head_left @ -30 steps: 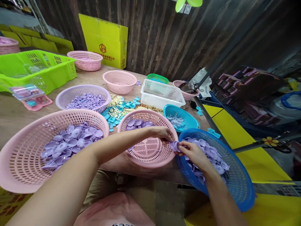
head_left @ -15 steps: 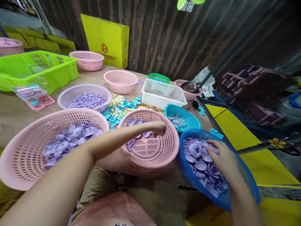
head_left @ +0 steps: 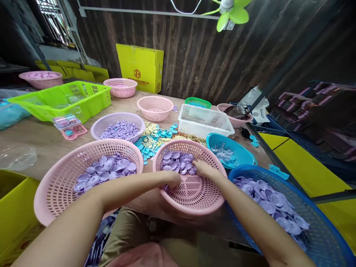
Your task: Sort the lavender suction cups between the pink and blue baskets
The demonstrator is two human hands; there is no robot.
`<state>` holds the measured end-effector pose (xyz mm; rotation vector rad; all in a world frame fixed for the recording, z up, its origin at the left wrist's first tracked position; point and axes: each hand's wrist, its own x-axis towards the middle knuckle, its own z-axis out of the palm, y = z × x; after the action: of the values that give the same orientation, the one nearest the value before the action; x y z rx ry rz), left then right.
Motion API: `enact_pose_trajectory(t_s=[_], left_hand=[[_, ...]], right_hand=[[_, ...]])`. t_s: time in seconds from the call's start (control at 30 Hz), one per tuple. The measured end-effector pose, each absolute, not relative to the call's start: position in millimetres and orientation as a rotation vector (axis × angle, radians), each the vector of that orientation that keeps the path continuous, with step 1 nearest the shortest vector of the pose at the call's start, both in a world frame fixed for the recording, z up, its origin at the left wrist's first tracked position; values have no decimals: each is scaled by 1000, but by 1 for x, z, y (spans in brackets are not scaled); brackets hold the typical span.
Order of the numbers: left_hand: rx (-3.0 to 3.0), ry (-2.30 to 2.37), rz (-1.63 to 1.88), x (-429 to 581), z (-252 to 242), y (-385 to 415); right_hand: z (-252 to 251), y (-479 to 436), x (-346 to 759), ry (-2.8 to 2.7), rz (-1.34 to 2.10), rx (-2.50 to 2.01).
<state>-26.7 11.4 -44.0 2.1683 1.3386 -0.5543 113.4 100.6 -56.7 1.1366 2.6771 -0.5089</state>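
Note:
Both hands reach into the round pink basket (head_left: pixel 191 209) in the middle, where small purple toy dishes (head_left: pixel 175 160) are gathered toward the far left side. My left hand (head_left: pixel 172 179) is low at the basket's left, its fingers curled down and mostly hidden; a few dishes show beneath it. At the right edge of the pile, my right hand (head_left: pixel 205 168) has its fingers bent around dishes at their tips. A large pink basket (head_left: pixel 52 181) on the left and a blue basket (head_left: pixel 328 211) on the right hold more purple dishes.
Behind are a lilac basket (head_left: pixel 96 128) of small purple parts, loose cyan and cream pieces (head_left: pixel 151 144), a white crate (head_left: pixel 207 128) and a teal bowl (head_left: pixel 246 157) of clear pieces. A green crate (head_left: pixel 97 105) stands at back left. A yellow box (head_left: pixel 141 68) leans against the wall.
My right hand has left the blue basket and moved left into the middle pink basket. My left hand has drawn back toward that basket's near left side. More dishes lie in its pile.

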Motion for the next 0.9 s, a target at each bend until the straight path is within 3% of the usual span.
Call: enact_pose_trajectory(t_s=[0.2, 0.4, 0.57, 0.9], left_hand=[[1952, 1283, -246, -44, -50, 27], [1512, 1148, 174, -43, -56, 32], [1539, 1199, 229, -40, -46, 28], [1047, 956, 412, -33, -49, 33]], right_hand=[[-52, 89, 133, 2573, -755, 1079], [-41, 86, 148, 2584, -917, 1296], [-37, 69, 148, 2567, -1107, 1455], [-29, 35, 162, 2683, -1610, 1153]])
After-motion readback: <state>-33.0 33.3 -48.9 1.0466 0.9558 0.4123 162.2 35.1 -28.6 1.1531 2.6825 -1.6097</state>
